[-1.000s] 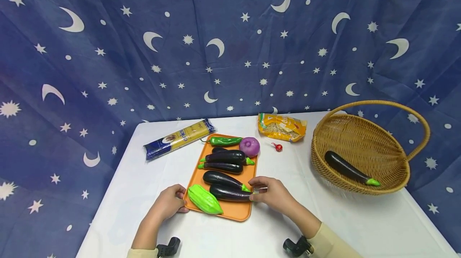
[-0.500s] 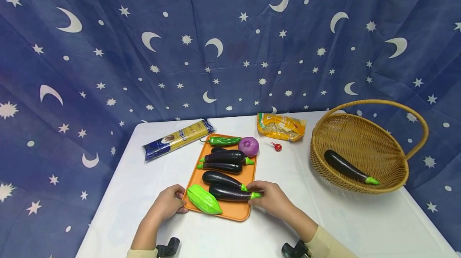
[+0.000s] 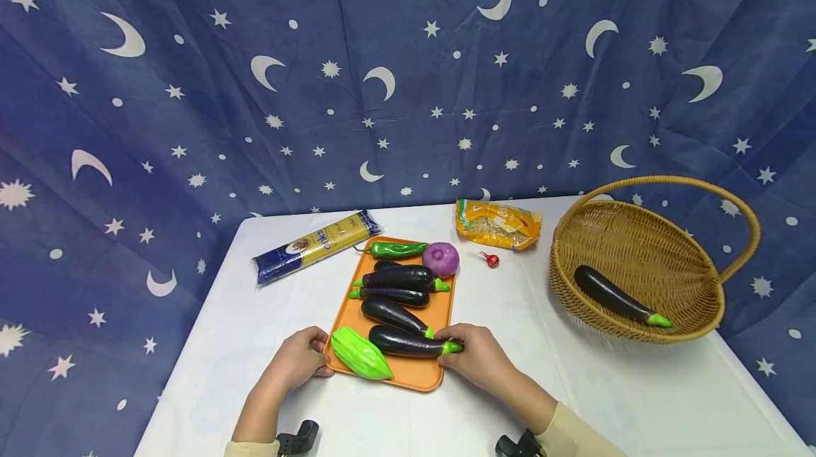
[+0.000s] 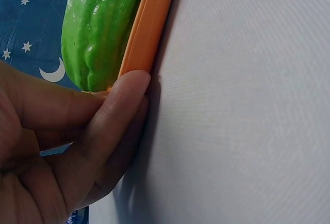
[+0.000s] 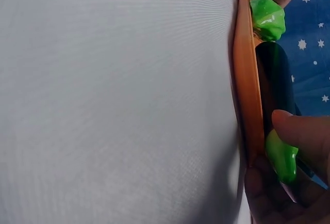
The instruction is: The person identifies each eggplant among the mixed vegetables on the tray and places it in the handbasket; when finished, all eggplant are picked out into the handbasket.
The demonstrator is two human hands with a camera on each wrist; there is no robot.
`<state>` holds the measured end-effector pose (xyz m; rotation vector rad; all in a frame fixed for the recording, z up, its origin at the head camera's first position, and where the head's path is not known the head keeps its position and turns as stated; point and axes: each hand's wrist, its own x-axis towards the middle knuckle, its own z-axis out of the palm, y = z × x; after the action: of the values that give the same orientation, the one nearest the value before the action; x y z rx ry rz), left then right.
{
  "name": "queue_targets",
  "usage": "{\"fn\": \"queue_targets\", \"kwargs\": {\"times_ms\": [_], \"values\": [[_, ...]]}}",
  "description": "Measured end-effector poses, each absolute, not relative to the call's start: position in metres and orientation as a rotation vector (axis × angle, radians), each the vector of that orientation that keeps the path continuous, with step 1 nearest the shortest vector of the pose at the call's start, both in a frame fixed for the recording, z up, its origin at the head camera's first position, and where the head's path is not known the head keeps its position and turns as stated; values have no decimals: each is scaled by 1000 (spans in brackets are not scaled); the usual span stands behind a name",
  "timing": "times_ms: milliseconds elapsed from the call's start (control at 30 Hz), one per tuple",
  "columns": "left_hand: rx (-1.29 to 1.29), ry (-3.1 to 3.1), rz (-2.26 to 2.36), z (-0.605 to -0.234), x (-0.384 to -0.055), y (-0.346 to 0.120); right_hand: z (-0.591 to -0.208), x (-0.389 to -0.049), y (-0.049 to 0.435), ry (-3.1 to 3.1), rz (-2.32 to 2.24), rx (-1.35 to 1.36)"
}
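An orange tray point(image 3: 417, 374) lies on the white table, and my left hand point(image 3: 298, 359) pinches its near left corner between thumb and fingers. Beside that corner rests a bright green bitter melon point(image 3: 361, 353). My right hand point(image 3: 478, 354) is at the tray's right side, thumb and fingers around the green stem end of the nearest eggplant point(image 3: 403, 341). In the right wrist view the thumb lies over the stem point(image 5: 281, 157) while other fingers are low by the tray's edge. Just behind is another eggplant point(image 3: 392, 314), its stem by my right fingertips.
Farther up the tray lie several more eggplants point(image 3: 395, 277), a green chili pepper point(image 3: 398, 250) and a purple onion point(image 3: 440, 259). A spaghetti pack point(image 3: 319, 244), an orange pasta bag point(image 3: 497, 224) and a small red item point(image 3: 491, 259) surround it. At right, a wicker basket point(image 3: 688, 266) holds one eggplant point(image 3: 618, 295).
My right fingers have moved from over the nearest eggplant's stem to around it, with the green stem now showing. The eggplant behind it has turned slightly. The left hand stays at the tray corner.
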<state>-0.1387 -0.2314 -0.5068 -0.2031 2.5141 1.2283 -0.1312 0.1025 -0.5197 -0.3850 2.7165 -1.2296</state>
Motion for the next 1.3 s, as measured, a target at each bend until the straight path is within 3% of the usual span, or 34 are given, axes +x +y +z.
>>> {"fn": "queue_targets", "kwargs": {"times_ms": [1300], "values": [[-226, 2492, 1263, -506, -138, -231, -484, -146, 110, 2761, -1486, -51]]}}
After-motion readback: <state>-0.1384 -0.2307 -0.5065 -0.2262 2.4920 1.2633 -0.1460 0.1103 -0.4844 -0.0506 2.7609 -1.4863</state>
